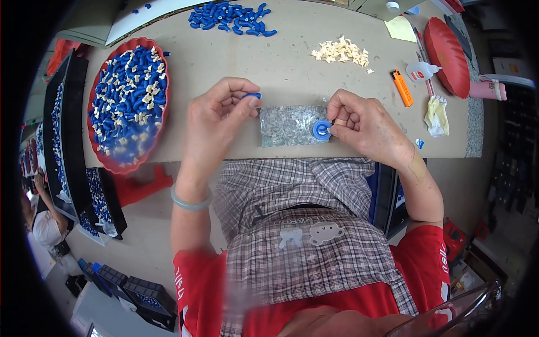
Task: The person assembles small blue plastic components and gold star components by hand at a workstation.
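My left hand [214,117] is raised over the bench, thumb and fingertips closed on a small blue piece [252,95]; most of that piece is hidden. At my right, a small round blue dish [321,130] with something pale in its middle rests on the right end of a grey speckled slab [286,126]. The pinched fingertips of my right hand [365,122] are at the dish's right edge. Whatever they hold is too small or too covered to make out. Between both hands lies the slab, near the bench's front edge.
A red scalloped tray [165,101] of blue and cream pieces stands left. Curved blue pieces [227,17] and cream pieces [341,50] lie in heaps at the back. Rightward are an orange cutter [402,89], a white squeeze bottle [421,71], a crumpled cloth [437,116] and a red tray [445,56].
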`<state>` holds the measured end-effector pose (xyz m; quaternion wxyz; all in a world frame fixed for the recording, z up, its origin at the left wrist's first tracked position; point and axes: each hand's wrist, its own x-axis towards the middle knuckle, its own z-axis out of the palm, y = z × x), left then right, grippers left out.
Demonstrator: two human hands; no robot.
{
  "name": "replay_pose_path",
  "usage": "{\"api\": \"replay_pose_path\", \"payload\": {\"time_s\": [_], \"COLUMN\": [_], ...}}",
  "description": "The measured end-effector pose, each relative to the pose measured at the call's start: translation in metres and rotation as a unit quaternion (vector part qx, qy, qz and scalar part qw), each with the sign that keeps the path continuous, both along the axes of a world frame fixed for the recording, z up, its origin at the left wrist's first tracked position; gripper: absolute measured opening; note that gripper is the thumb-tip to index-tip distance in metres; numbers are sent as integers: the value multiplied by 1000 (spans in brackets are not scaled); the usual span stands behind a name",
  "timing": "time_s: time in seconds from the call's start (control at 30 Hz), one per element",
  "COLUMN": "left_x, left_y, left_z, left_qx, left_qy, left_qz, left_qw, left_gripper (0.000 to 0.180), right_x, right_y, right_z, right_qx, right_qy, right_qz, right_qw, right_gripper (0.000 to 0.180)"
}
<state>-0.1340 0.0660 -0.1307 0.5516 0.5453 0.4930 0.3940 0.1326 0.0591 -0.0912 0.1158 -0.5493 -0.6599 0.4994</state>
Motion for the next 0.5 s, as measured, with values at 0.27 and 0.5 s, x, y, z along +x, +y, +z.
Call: {"api": "replay_pose_path", "payload": {"time_s": [0.27, 0.5], "left_x": [16, 38], "left_y": [-18, -30], "left_z": [5, 2], "left_qx": [-79, -121], "left_qy": [-155, -245], "left_qz": [-37, -61], "left_qw": [984, 960], "left_gripper": [15, 16], "right_x": [17, 9], "right_y": [-1, -17], "right_z": [-12, -22], "right_qx": [-117, -128], "right_qy": [260, 386], "right_qz": [-88, -166], "right_qw": [955, 898], "right_gripper": [15, 18]}}
